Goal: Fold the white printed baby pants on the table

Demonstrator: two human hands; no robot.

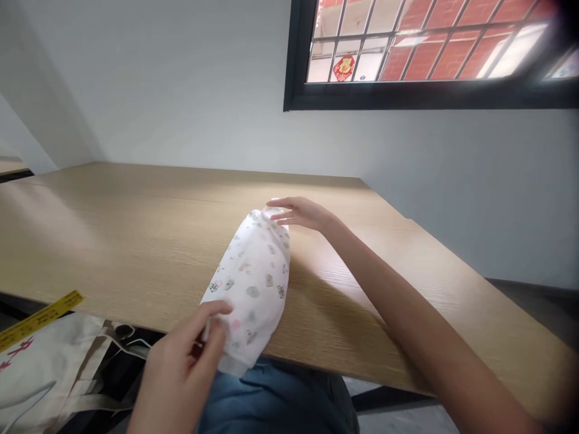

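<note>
When scanning left to right: first, yellow strip (40,319) with dark markings, angled across the front edge of the table (113,235). Just below, pale bag (49,355) with red marks. Next, left hand (181,355) at the near left edge of the white printed cloth (253,277), forefinger laid over it, thumb close by, narrow gap between; blurred, so cannot tell if actually pinching. As for the cloth: mostly over the table, long axis running away from the body, near end reaching past the front edge above blue clothing (271,398) on the lap. Broad in the middle, tapering toward the far end. Then right hand (305,212) at the far tip, forearm coming in from the right, fingers straight and parted, loose spread rather than a clamp; cannot tell how firm any contact is. Farther right and up, barred window (425,54) in the pale wall (203,90). Status, as far as shown: cloth stretched out lengthwise, printed side up, a hand at each end. Apparently not done: far end gathered, not yet flat; near end not fully on the table. Would call it mid-handling, low confidence; underside hidden.
</note>
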